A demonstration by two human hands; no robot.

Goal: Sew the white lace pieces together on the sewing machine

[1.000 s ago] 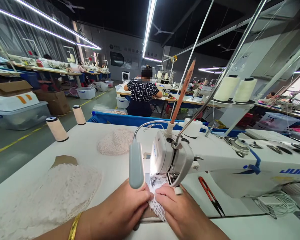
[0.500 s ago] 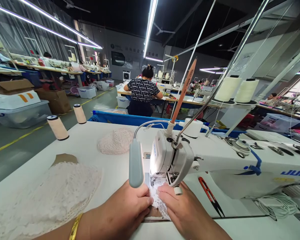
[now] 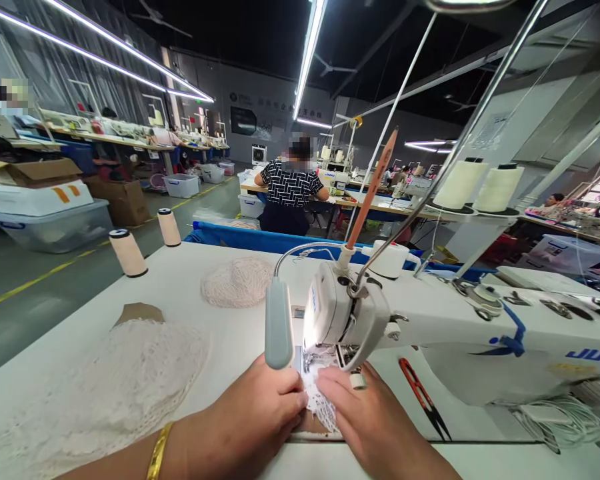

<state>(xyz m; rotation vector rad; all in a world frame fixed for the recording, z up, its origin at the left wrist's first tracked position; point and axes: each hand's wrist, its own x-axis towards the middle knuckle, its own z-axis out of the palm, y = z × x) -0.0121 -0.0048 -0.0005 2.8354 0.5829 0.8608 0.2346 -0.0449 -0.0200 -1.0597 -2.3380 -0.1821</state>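
White lace (image 3: pixel 321 400) lies under the needle area of a white sewing machine (image 3: pixel 330 307), lit by its lamp. Left of the lace, my left hand (image 3: pixel 265 407) has its fingers pressed together on the lace's edge, with a gold bangle (image 3: pixel 159 453) on the wrist. From the right, my right hand (image 3: pixel 363 413) rests its fingers on the lace, close below the presser foot. Brown material (image 3: pixel 313 424) shows beneath the lace. A grey lamp (image 3: pixel 279 323) hangs just above my left hand and hides part of it.
Lace pieces (image 3: pixel 130 373) and a round lace bundle (image 3: pixel 237 282) lie on the left. Thread cones (image 3: pixel 128 253) stand at the table's left edge. Red-handled snips (image 3: pixel 424 397) lie right of my right hand. A person (image 3: pixel 293 183) sits ahead at another table.
The whole view has shifted slightly, so things appear a little further right. Both hands remain on the lace, with little visible change in their grip.
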